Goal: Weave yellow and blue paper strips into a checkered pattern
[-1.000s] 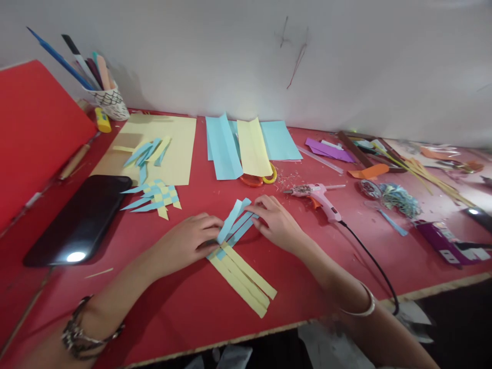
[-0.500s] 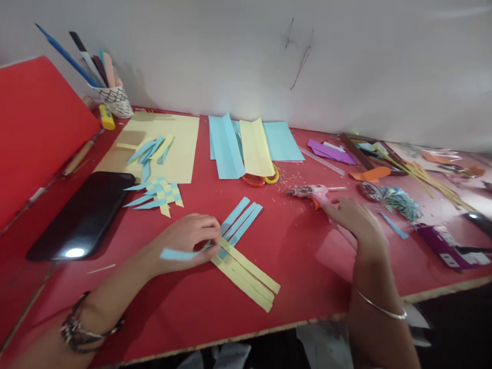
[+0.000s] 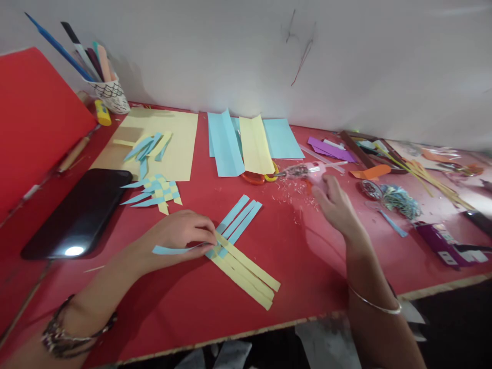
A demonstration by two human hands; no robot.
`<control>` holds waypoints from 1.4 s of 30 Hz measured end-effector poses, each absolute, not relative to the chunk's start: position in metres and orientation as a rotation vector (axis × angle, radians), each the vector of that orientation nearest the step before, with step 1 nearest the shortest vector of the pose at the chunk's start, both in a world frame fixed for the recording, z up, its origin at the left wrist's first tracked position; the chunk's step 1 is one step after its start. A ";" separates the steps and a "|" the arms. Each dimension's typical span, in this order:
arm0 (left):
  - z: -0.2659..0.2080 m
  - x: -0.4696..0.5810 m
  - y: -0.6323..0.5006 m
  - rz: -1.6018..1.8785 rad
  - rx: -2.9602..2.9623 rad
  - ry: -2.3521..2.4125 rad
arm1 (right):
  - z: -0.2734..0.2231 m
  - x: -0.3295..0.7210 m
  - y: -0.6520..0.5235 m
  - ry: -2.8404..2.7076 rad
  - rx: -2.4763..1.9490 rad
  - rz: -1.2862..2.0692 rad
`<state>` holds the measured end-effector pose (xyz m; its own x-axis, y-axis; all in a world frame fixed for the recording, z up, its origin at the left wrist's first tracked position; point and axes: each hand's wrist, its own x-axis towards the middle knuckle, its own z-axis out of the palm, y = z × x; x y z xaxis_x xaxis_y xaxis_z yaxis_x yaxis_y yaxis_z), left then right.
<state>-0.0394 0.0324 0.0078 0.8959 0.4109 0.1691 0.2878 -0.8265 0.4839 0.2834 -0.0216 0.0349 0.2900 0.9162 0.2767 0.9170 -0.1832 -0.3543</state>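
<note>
My left hand (image 3: 180, 231) is closed in a pinch at the corner where several blue paper strips (image 3: 242, 220) cross several yellow paper strips (image 3: 246, 271). One blue strip end (image 3: 169, 250) curls back under its fingers. My right hand (image 3: 336, 205) is closed around the handle of a pink glue gun (image 3: 307, 171), whose nozzle points left near the yellow handle loop of a pair of scissors (image 3: 271, 173). Left of the strips lies a small woven blue-and-yellow paper piece (image 3: 163, 190) with pointed ends.
A black phone (image 3: 77, 215) lies on the left of the red table (image 3: 307, 287). Folded blue and yellow papers (image 3: 255, 146) lie at the back. A pen cup (image 3: 111, 95) stands at the back left. A purple box (image 3: 442, 246) and a yarn bundle (image 3: 402, 201) lie right.
My right hand has taken hold of the glue gun and moved it up and to the left. My left hand keeps its pinch on the strips.
</note>
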 end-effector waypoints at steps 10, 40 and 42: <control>0.010 -0.048 0.036 0.258 2.583 0.564 | 0.027 0.225 -0.021 -2.144 -1.835 0.251; 0.019 -0.048 0.034 0.094 2.506 0.558 | 0.025 0.216 -0.024 -2.365 -1.789 0.255; 0.019 -0.048 0.034 0.096 2.507 0.547 | 0.025 0.217 -0.024 -2.358 -1.805 0.258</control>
<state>-0.0479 0.0343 0.0191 0.9140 0.4027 -0.0488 0.3623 -0.7564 0.5446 0.2167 -0.0242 0.0252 -0.2580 0.9659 0.0227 0.9382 0.2561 -0.2329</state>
